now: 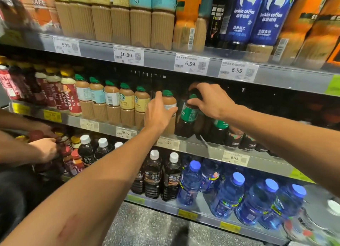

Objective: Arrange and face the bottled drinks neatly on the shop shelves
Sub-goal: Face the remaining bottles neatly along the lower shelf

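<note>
Both hands are up at the middle shelf (103, 125). I have my right hand (211, 100) wrapped around the neck of a dark coffee bottle with a green label (189, 115), fingers curled over its green cap. That bottle leans a bit, near the shelf's front edge. My left hand (159, 113) is spread flat, fingers loose, pressed against a tan latte bottle (169, 105) just left of the dark one. Behind and right of the dark bottle I see dark open room. More tan bottles (127, 104) stand in a row further left along the edge.
</note>
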Demonstrator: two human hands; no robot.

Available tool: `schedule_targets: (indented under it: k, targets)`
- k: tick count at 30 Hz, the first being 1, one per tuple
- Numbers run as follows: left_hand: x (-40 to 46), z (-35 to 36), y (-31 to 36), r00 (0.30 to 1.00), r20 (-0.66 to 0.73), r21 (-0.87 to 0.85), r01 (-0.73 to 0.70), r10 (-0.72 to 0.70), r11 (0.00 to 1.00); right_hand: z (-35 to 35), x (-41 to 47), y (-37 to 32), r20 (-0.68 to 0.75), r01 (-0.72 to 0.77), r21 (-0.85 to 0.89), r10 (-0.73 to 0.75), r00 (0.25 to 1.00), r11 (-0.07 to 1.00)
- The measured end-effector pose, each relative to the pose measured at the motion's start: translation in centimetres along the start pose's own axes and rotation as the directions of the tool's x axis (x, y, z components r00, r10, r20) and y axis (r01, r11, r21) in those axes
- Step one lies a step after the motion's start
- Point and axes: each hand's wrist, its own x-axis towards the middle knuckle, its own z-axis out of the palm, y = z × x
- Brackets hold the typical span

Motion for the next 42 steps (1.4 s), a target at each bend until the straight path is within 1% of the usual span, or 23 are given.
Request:
schedule_targets:
  k: [2, 6, 10, 13, 16, 19, 22, 23, 24, 26, 27, 28, 29, 30, 31, 32, 33, 34, 35, 37, 40, 42]
  targets:
    - [0.4, -0.2, -0.3, 1.0, 0.023, 0.002, 0.005, -0.005, 1.0, -0.5, 0.3, 0.0, 0.025, -0.026, -0.025, 0.027, 0.999, 0.999]
    - [0.3, 0.3, 0.1, 0.996, 0.079, -0.007, -0.029, 0.029, 1.0, -1.7, -0.4, 1.7, 0.029, -0.103, -0.109, 0.107, 0.994, 0.989]
    - [0.2, 0.3, 0.3, 0.989, 0.142, -0.104, 0.05, -0.035, 0.993, -2.1, -0.6, 1.7, 0.072, -0.095, -0.213, 0.113, 0.991, 0.972]
    - [-0.3, 0.2, 0.0, 0.977, 0.209, -0.047, 0.048, -0.037, 0.998, -2.0, 0.1, 0.2, 0.045, -0.098, -0.284, 0.115, 0.992, 0.954]
    - [-0.4, 0.0, -0.2, 0.971, 0.232, 0.007, 0.056, -0.056, 0.998, -1.5, 1.1, -1.1, 0.009, -0.079, -0.244, 0.083, 0.996, 0.966]
    - [-0.4, -1.0, -0.5, 0.98, 0.194, 0.031, 0.028, -0.034, 0.999, -0.8, 2.4, -1.3, 0.112, -0.051, -0.21, 0.076, 0.991, 0.976]
    - [-1.2, -2.6, -0.8, 0.975, 0.219, 0.153, -0.061, 0.026, 0.986, -0.1, 2.9, -0.9, 0.203, -0.054, -0.228, 0.102, 0.974, 0.972]
    - [-1.4, -3.3, -0.8, 0.98, 0.193, 0.192, -0.078, 0.04, 0.978, 0.2, 2.8, -0.7, 0.206, -0.062, -0.237, 0.113, 0.972, 0.97]
    - [-1.6, -3.8, -0.8, 0.99, 0.128, 0.205, -0.079, 0.054, 0.975, 0.5, 2.5, -0.5, 0.2, -0.073, -0.248, 0.124, 0.972, 0.966]
    - [-1.3, -4.7, -0.9, 0.996, -0.078, 0.133, -0.029, 0.04, 0.991, 0.7, 1.9, -0.7, 0.134, -0.06, -0.242, 0.094, 0.986, 0.968]
    - [-1.0, -5.0, -0.9, 0.984, -0.175, 0.072, -0.008, 0.02, 0.997, 0.6, 1.6, -1.0, 0.067, -0.025, -0.224, 0.041, 0.997, 0.974]
    - [-0.5, -5.3, -1.0, 0.968, -0.25, 0.038, -0.016, 0.025, 0.999, 0.6, 1.4, -1.4, -0.004, 0.03, -0.209, -0.032, 0.999, 0.978]
    - [-0.1, -5.7, -1.1, 0.952, -0.3, 0.081, -0.046, 0.068, 0.996, 0.6, 1.2, -1.9, -0.055, 0.102, -0.2, -0.115, 0.992, 0.975]
    - [0.6, -6.0, -1.2, 0.937, -0.317, 0.195, -0.087, 0.147, 0.977, 0.7, 1.3, -2.5, -0.067, 0.166, -0.195, -0.182, 0.981, 0.967]
    - [1.2, -6.5, -1.3, 0.93, -0.283, 0.345, -0.13, 0.235, 0.93, 0.8, 1.5, -2.9, -0.055, 0.219, -0.188, -0.233, 0.971, 0.957]
    - [2.0, -7.0, -1.4, 0.934, -0.199, 0.482, -0.17, 0.297, 0.859, 1.0, 1.8, -3.1, -0.025, 0.252, -0.173, -0.26, 0.965, 0.952]
    - [2.7, -7.5, -1.4, 0.946, -0.093, 0.581, -0.201, 0.31, 0.788, 1.2, 2.1, -3.1, 0.006, 0.268, -0.144, -0.27, 0.963, 0.953]
    - [3.4, -8.1, -1.5, 0.96, 0.002, 0.639, -0.217, 0.281, 0.738, 1.2, 2.5, -3.0, 0.032, 0.267, -0.108, -0.265, 0.964, 0.958]
    - [4.1, -8.4, -1.5, 0.97, 0.076, 0.668, -0.22, 0.23, 0.711, 1.2, 2.9, -2.9, 0.046, 0.255, -0.069, -0.253, 0.966, 0.964]
    - [4.7, -8.6, -1.6, 0.972, 0.147, 0.684, -0.232, 0.181, 0.692, 1.0, 3.5, -2.5, 0.083, 0.196, -0.001, -0.195, 0.977, 0.981]
    - [4.9, -8.2, -1.5, 0.963, 0.163, 0.685, -0.269, 0.216, 0.678, 1.5, 3.6, -2.2, 0.128, 0.103, 0.057, -0.11, 0.986, 0.993]
    - [4.9, -8.0, -1.2, 0.966, 0.141, 0.664, -0.255, 0.218, 0.703, 2.0, 3.6, -2.3, 0.098, 0.079, 0.073, -0.086, 0.991, 0.994]
